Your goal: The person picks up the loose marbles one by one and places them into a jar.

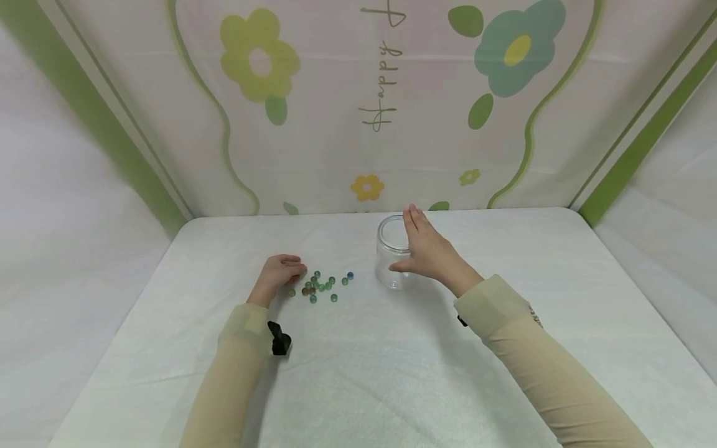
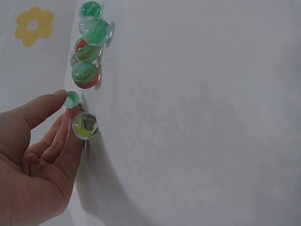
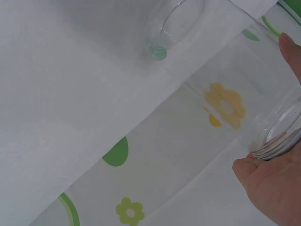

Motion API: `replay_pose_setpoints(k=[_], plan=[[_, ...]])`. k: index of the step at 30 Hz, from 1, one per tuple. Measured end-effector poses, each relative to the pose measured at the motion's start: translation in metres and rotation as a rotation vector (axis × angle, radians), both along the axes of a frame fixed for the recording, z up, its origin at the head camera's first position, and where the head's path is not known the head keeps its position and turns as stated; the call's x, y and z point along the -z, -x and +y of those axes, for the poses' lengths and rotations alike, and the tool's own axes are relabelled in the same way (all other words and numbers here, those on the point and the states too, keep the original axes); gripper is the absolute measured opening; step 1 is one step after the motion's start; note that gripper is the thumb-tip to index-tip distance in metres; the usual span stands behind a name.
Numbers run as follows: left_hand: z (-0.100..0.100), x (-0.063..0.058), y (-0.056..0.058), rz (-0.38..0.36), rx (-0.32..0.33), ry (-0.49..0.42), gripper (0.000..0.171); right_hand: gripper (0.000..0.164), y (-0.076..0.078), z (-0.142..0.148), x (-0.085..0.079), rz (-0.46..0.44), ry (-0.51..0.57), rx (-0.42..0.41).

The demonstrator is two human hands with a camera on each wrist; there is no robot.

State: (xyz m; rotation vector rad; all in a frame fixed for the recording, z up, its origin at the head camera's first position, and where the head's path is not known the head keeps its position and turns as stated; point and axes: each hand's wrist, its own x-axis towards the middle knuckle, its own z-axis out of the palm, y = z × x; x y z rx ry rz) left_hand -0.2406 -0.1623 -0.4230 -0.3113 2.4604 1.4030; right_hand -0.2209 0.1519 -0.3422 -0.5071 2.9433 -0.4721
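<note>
And there it is: the left hand [image 1: 280, 274], well to the left of the jar [image 1: 388, 264], has thumb and fingertips almost together, pinching a small green marble [image 2: 72, 100] between them. Right up against those fingers, on the wrist side, sits a yellow-swirled marble [image 2: 85, 126]. Just beyond the fingertips, toward the jar, lies a loose cluster of marbles [image 1: 322, 287], mostly green, a few reddish, with a blue marble [image 1: 350, 275] nearest the glass.

Over at the jar itself, the right hand [image 1: 430, 252] comes in from its right, fingers stretched straight, thumb spread wide, spanning its side at the rim; how firmly, I can't tell. The jar stands upright, mouth uncovered. One pale green marble [image 3: 158, 52] shows at its base, inside or just outside, I can't say. Behind the jar hangs a flowered backdrop [image 1: 313, 143].
</note>
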Motion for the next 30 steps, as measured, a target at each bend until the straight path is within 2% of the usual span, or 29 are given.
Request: replay_pose_setpoints(k=[16,30], plan=[[-0.004,-0.007,-0.001,-0.016,-0.051,-0.081,0.048,0.119,-0.001,-0.001,0.0,0.009,0.004,-0.001],[0.013,-0.023,0.004,-0.032,-0.071,-0.381,0.048,0.118,-0.003,0.0,-0.002,0.009,0.01,0.002]])
